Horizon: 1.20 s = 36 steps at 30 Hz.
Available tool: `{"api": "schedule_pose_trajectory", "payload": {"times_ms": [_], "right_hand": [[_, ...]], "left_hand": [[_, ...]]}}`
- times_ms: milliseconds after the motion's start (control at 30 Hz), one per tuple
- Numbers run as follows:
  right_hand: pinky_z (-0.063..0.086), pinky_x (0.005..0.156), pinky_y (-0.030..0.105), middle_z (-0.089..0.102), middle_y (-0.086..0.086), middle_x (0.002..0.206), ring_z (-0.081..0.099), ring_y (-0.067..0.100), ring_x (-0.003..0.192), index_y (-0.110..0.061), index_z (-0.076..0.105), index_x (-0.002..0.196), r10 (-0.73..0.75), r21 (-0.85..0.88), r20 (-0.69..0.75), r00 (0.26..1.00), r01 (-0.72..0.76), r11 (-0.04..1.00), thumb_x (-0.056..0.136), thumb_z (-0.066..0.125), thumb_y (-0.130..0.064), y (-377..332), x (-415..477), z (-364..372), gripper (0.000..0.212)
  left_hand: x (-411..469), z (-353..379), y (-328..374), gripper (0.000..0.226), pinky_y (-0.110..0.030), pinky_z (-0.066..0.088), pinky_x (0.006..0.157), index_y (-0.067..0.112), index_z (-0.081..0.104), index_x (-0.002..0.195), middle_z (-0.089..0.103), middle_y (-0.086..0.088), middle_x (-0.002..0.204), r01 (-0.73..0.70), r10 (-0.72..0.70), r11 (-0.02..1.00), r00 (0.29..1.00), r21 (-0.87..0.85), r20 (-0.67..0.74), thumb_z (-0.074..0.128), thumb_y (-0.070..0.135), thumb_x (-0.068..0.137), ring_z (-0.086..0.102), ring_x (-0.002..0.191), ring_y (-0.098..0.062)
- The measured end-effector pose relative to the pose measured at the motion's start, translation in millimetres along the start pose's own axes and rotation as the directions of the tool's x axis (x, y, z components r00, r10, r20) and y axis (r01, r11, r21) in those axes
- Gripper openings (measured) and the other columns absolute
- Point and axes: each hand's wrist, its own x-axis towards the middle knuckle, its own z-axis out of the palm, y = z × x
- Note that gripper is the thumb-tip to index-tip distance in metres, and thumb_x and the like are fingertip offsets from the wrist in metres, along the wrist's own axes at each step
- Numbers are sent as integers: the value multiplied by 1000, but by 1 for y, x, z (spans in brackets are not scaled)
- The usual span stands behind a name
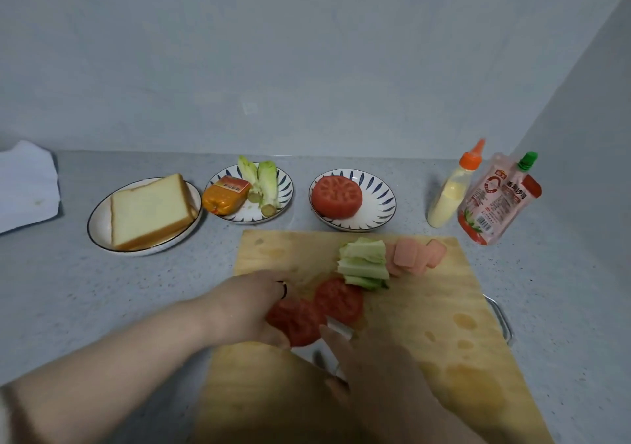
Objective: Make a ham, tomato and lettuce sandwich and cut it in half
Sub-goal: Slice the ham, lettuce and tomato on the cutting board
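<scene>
On the wooden cutting board (pixel 426 307), low and centre in the frame, the left hand (pixel 249 307) has its fingers closed round a tomato piece (pixel 295 320), cut face up. A second tomato slice (pixel 339 298) lies flat, touching it on the right. The right hand (pixel 372 368) seems to grip a knife (pixel 336 329), its blade running up toward the tomatoes, though blur hides the hold. Cut lettuce (pixel 363 262) and several ham slices (pixel 415 254) sit at the board's far edge. Behind stand three plates: bread (pixel 150 211), lettuce stalks with a ham pack (pixel 225 194), and half a tomato (pixel 336 196). Two sauce containers stand at right. The board's right half lies open.
</scene>
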Motion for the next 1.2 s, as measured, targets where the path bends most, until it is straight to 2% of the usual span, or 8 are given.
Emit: {"api": "schedule_pose_trajectory", "payload": {"times_ms": [200,367,733,833,900,1000,1100,1200], "right_hand": [[34,94,35,52,7,130,49,24,115,-26,8,145,-50,9,-82,995,51,999,95,32,-38,6,4,7,57],[35,72,29,57,3,121,57,23,101,-27,9,145,-63,7,-147,987,65,998,95,31,-38,13,13,10,55],[30,69,28,58,4,119,57,24,101,-30,8,145,-63,1,-156,986,64,998,96,27,-41,17,13,11,54],[38,60,22,69,-6,92,64,12,78,-34,41,134,-141,-113,-251,958,115,987,81,51,-54,20,7,6,58],[39,41,13,62,-17,53,56,-2,45,-40,68,101,-113,-135,-341,933,70,988,55,67,-61,19,2,5,50],[41,40,11,57,-17,45,54,-4,43,-40,72,88,-178,-134,-363,915,138,981,65,45,-52,24,-4,15,37],[38,39,11,60,-19,50,57,-4,48,-41,71,90,-168,-165,-415,894,108,980,69,50,-60,28,-15,8,35],[43,44,12,68,-15,62,63,2,55,-39,69,97,-73,-29,-444,893,67,997,93,16,-45,32,-32,8,53]], "left_hand": [[5,9,-4,63,-25,42,96,26,43,130,49,11,127,38,-29,964,999,-264,38,69,43,74,48,115,-9],[17,14,-10,61,-21,44,88,23,44,128,54,6,121,66,-70,959,998,-277,-4,68,43,75,51,106,-9],[49,13,-14,59,-3,29,72,22,41,130,48,6,122,43,-59,960,997,-276,-50,65,40,79,40,95,-2],[58,10,-14,62,-10,33,84,22,39,131,48,4,127,61,-77,965,996,-256,-53,66,38,78,46,107,-8],[62,12,-16,62,-14,35,89,22,39,131,47,4,129,65,-82,968,995,-244,-60,67,36,77,46,114,-11],[64,14,-19,60,-11,32,86,22,39,130,45,4,129,64,-85,972,993,-224,-85,68,29,77,46,114,-11],[66,11,-22,56,-7,30,83,21,44,126,49,2,127,54,-94,959,986,-279,-135,69,23,76,47,109,-9],[65,4,-24,42,-14,31,89,17,53,118,53,-2,126,61,-151,940,957,-335,-249,68,19,79,48,114,-14]]}}
